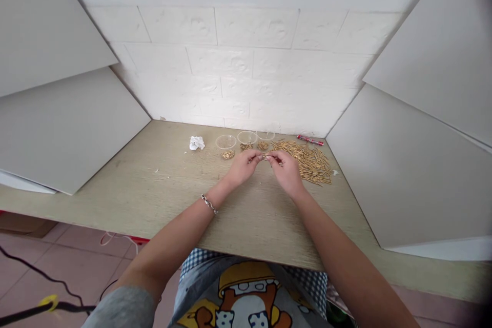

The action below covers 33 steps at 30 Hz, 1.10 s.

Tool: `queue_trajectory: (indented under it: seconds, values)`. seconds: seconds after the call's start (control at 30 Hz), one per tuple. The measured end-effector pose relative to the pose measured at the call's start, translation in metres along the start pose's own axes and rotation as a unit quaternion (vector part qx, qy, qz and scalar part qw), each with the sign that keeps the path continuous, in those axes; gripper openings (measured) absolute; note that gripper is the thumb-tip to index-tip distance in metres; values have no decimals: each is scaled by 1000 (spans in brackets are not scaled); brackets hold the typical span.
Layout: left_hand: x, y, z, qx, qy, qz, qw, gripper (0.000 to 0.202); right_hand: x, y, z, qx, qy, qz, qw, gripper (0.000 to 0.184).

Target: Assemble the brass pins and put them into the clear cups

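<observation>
Right between the fingertips of both hands sits a thin brass-coloured metal pin (265, 158), held just above the pale wood-grain surface (161, 184) and too small to make out in detail. The left hand (242, 166) pinches one end with thumb and forefinger, its other fingers loosely curled. The right hand (286, 171) pinches the other end the same way, so both are closed on the one piece and their tips nearly touch. This looks like fine fingertip work, and it would likely go best with a light, even pinch. Wrists low to the surface would let a slipped piece drop only a short way instead of bouncing off. Just right of the right hand, partly hidden behind it, lies a wide loose heap of brass-coloured pins (309, 163), which a careless sweep of that wrist could scatter. Just beyond both hands stand three shallow clear plastic cups (225, 142) in a row, with small mounds of brass-coloured bits (228, 155) at their feet. Whether the mounds lie inside the cups or in front of them I cannot tell. Farther left of the left hand is a crumpled white scrap of paper (197, 143). Beyond the heap, by the wall, lies a red marker pen (309, 140). A silver chain bracelet (209, 204) circles the left wrist.
</observation>
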<state>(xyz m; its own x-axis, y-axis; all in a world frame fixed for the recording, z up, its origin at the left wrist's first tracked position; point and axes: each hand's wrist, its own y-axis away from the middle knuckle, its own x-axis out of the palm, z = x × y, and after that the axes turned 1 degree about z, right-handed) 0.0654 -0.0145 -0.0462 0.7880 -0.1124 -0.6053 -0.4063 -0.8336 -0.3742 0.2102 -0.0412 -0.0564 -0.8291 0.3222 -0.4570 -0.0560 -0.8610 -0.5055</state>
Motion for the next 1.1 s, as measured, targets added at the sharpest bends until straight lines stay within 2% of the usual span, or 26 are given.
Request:
queue_trajectory:
  seconds: [0.2,0.8,1.1]
  values:
    - [0,1,1,10,-7,-13,1000,19,1,1,-2,6,-9,-1,1000,15]
    - [0,0,5,25,-6,-3,1000,19,2,1,-3,44,-54,7,998,16]
    - [-1,-1,10,104,-73,-15,992,20,0,-1,-2,51,-57,33,997,16]
